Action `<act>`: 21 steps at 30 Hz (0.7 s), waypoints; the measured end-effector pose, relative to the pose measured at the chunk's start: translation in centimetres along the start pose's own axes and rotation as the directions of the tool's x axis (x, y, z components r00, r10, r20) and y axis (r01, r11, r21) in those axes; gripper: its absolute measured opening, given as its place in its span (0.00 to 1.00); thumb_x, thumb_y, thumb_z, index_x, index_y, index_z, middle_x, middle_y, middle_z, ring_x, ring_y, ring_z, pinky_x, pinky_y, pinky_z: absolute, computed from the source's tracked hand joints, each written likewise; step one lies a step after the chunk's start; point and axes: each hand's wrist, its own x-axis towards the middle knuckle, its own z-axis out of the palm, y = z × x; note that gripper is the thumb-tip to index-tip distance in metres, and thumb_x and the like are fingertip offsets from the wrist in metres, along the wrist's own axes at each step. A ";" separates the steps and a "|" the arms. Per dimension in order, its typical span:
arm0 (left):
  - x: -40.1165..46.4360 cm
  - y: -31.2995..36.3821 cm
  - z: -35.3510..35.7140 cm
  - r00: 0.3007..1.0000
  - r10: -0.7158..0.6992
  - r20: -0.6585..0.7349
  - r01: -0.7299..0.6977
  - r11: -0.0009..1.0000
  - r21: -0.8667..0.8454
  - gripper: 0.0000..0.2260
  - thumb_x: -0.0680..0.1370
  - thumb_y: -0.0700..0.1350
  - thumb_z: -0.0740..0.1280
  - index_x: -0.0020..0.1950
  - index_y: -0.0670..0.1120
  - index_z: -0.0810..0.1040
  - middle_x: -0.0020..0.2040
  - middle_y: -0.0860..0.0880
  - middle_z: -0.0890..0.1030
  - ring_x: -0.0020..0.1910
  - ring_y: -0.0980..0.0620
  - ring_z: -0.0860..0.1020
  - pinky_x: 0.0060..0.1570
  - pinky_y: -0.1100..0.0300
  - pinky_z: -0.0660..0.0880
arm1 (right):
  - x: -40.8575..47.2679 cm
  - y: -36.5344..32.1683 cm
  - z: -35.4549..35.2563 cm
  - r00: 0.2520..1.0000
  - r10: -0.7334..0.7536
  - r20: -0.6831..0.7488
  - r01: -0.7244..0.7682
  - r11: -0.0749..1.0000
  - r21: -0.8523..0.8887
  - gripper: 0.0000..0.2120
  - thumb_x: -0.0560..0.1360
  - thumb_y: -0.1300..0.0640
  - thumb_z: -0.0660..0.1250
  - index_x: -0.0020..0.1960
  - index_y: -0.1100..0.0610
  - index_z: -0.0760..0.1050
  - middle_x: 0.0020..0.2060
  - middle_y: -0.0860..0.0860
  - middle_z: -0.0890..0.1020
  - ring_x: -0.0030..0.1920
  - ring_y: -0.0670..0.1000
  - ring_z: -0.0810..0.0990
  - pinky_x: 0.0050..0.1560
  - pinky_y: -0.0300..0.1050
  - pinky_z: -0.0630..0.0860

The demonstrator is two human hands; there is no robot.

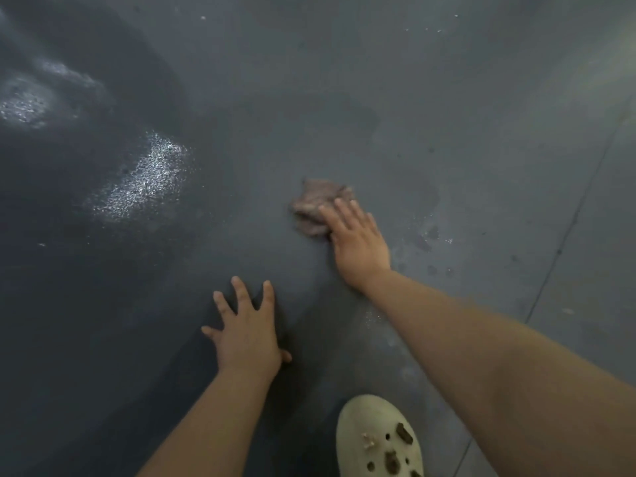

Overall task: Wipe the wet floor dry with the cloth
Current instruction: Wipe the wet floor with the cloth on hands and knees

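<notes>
A crumpled grey-pink cloth (315,206) lies on the dark grey floor (447,132) near the middle of the view. My right hand (358,242) presses flat on the cloth's near right part, fingers stretched over it. My left hand (246,330) rests flat on the bare floor, fingers spread, holding nothing, below and left of the cloth. A shiny wet patch (144,180) glints on the floor to the left of the cloth. Small wet spots (426,235) sit just right of my right hand.
Another glistening wet area (31,101) shows at the far left. A cream clog with holes (378,438) stands on the floor at the bottom, between my arms. A thin floor seam (571,218) runs diagonally down the right side.
</notes>
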 end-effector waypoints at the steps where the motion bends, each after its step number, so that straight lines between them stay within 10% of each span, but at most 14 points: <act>1: 0.1 0.0 0.0 1.000 0.003 0.008 -0.003 1.000 -0.001 0.50 0.71 0.57 0.72 0.77 0.54 0.37 0.75 0.42 0.31 0.74 0.33 0.38 0.67 0.33 0.57 | 0.4 2.0 -0.6 0.994 0.111 -0.019 -0.111 0.994 0.009 0.26 0.80 0.58 0.53 0.76 0.45 0.55 0.77 0.48 0.55 0.77 0.52 0.50 0.74 0.49 0.47; 10: 0.6 0.5 0.1 1.000 0.007 -0.006 -0.007 1.000 0.001 0.50 0.70 0.56 0.73 0.77 0.51 0.39 0.74 0.39 0.32 0.73 0.30 0.39 0.65 0.30 0.58 | -7.7 0.6 1.9 0.535 0.825 -0.184 -0.766 0.565 0.306 0.26 0.80 0.59 0.53 0.77 0.52 0.54 0.76 0.57 0.55 0.76 0.60 0.51 0.73 0.56 0.49; 15: 0.4 0.2 0.3 0.999 0.030 -0.022 -0.030 0.999 -0.024 0.50 0.70 0.57 0.73 0.77 0.51 0.39 0.75 0.40 0.33 0.73 0.31 0.38 0.65 0.30 0.57 | -10.7 -6.6 4.2 0.952 0.293 -0.093 -0.277 0.949 0.154 0.27 0.75 0.54 0.49 0.75 0.50 0.61 0.74 0.55 0.61 0.74 0.60 0.57 0.70 0.57 0.51; 18: 0.3 0.1 0.3 0.999 0.042 -0.003 -0.042 0.998 -0.050 0.51 0.69 0.56 0.74 0.77 0.52 0.39 0.75 0.41 0.32 0.73 0.32 0.37 0.66 0.31 0.55 | -9.3 -2.7 3.2 0.998 -0.003 -0.063 0.005 0.999 0.032 0.26 0.74 0.53 0.52 0.70 0.52 0.69 0.69 0.58 0.71 0.69 0.64 0.68 0.65 0.61 0.65; 21: -0.1 -0.7 0.1 0.996 0.087 0.021 -0.084 0.991 -0.109 0.49 0.70 0.53 0.75 0.78 0.53 0.42 0.75 0.44 0.32 0.74 0.35 0.35 0.68 0.32 0.51 | -7.9 1.0 2.3 0.981 0.170 -0.097 -0.165 0.985 0.058 0.26 0.75 0.52 0.51 0.73 0.53 0.65 0.72 0.58 0.65 0.73 0.62 0.61 0.70 0.60 0.61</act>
